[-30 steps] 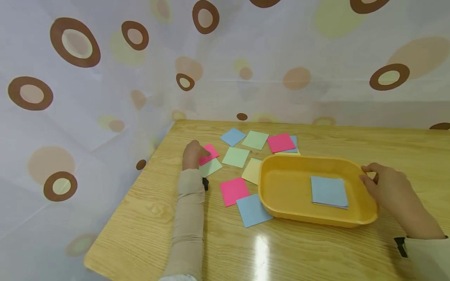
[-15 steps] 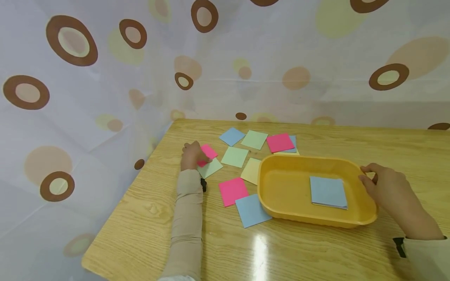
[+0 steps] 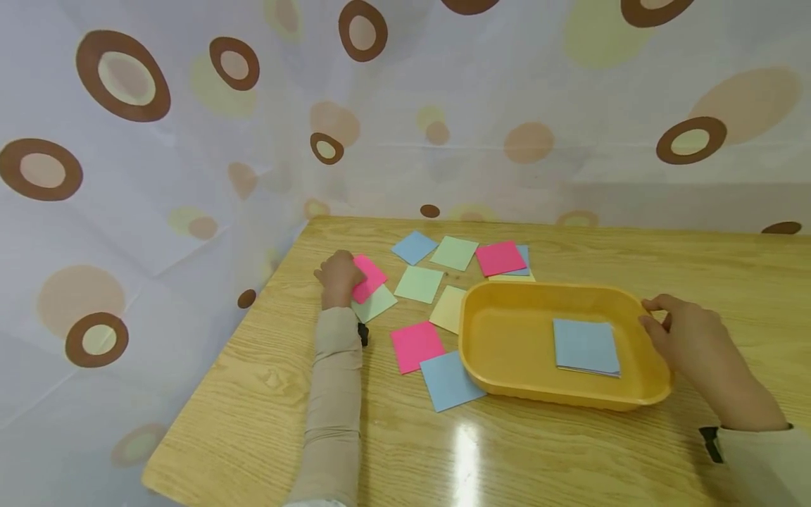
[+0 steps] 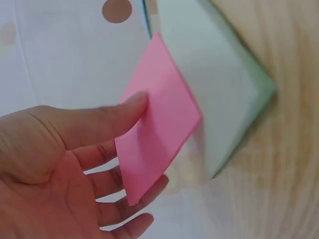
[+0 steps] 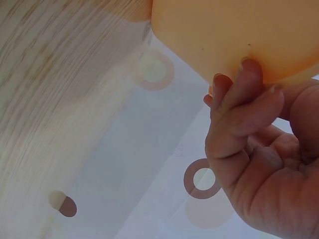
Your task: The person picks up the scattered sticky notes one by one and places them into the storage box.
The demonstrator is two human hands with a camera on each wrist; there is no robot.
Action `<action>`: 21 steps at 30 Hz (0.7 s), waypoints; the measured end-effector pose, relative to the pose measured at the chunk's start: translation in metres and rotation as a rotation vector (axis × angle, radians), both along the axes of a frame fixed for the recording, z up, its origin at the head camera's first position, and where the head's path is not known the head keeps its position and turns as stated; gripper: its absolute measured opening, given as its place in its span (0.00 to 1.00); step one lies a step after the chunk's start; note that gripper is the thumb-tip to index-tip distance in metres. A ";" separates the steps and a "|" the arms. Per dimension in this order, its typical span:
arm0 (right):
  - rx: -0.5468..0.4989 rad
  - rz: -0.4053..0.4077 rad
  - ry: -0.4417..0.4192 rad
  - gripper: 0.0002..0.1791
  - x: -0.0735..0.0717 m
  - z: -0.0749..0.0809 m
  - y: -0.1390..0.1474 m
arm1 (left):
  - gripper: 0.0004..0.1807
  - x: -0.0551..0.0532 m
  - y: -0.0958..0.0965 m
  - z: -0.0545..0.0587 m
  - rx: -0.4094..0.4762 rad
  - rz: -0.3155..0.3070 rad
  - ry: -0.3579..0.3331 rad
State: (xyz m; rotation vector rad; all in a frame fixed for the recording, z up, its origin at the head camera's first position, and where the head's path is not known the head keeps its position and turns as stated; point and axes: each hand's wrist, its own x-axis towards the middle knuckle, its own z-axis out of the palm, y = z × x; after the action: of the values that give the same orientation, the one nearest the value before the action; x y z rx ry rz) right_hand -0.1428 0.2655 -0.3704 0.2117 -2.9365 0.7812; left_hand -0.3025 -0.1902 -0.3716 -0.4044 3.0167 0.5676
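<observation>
My left hand (image 3: 338, 276) pinches a pink square of paper (image 3: 374, 276), like a sticky note, at the far left of the table. In the left wrist view the thumb lies across the face of the pink paper (image 4: 164, 99), fingers behind it. A pale green paper square (image 3: 376, 305) lies right beside and below it. On the other side, my right hand (image 3: 693, 345) grips the right end of a yellow-orange plastic tray (image 3: 507, 352), thumb inside and fingers outside the rim. Inside the tray rests a small stack of paper squares (image 3: 586, 345), a blue one on top.
Several paper squares lie scattered left of and behind the tray: a pink one (image 3: 417, 346), a blue one (image 3: 448, 382) partly under the tray, a yellow one (image 3: 447, 310) and green ones. Behind the wooden table (image 3: 253, 422) hangs a patterned cloth (image 3: 405, 91).
My left hand has shifted slightly left with the pink paper, and more of that paper shows. My right hand keeps its hold on the tray. The head view has turned a little.
</observation>
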 end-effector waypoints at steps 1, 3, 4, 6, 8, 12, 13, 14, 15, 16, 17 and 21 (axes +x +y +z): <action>-0.001 -0.003 -0.002 0.20 0.000 0.000 0.001 | 0.19 0.001 0.001 0.002 0.028 0.000 0.026; 0.000 -0.009 -0.011 0.20 0.002 0.001 0.002 | 0.17 0.003 0.004 0.007 0.102 -0.011 0.068; 0.001 -0.012 -0.014 0.20 0.002 0.001 0.003 | 0.17 0.004 0.005 0.009 0.136 -0.020 0.083; -0.001 -0.015 -0.023 0.20 0.003 0.003 0.005 | 0.18 0.006 0.010 0.015 0.194 -0.038 0.104; -0.002 -0.015 -0.019 0.20 0.004 0.004 0.007 | 0.19 0.007 0.015 0.020 0.234 -0.060 0.121; -0.006 -0.015 0.003 0.20 0.005 0.005 0.010 | 0.20 0.009 0.025 0.032 0.274 -0.103 0.153; -0.006 -0.016 0.007 0.20 0.005 0.005 0.010 | 0.20 0.010 0.027 0.034 0.288 -0.115 0.161; -0.007 -0.017 0.005 0.20 0.005 0.005 0.010 | 0.19 0.012 0.030 0.037 0.304 -0.130 0.169; -0.007 -0.018 0.005 0.19 0.005 0.004 0.009 | 0.19 0.014 0.033 0.040 0.320 -0.148 0.178; -0.008 -0.022 0.000 0.19 0.006 0.004 0.008 | 0.19 0.016 0.037 0.043 0.343 -0.169 0.184; -0.005 -0.023 0.002 0.19 0.006 0.004 0.006 | 0.18 0.019 0.041 0.046 0.369 -0.196 0.193; 0.012 -0.033 0.017 0.18 0.006 0.003 -0.002 | 0.17 0.034 0.062 0.056 0.503 -0.352 0.196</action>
State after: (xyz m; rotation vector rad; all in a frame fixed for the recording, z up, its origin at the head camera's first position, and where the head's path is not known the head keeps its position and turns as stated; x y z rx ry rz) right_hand -0.1372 0.2632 -0.3676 0.1697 -2.9216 0.7544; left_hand -0.2683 -0.1277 -0.3161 0.2142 2.8540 1.3364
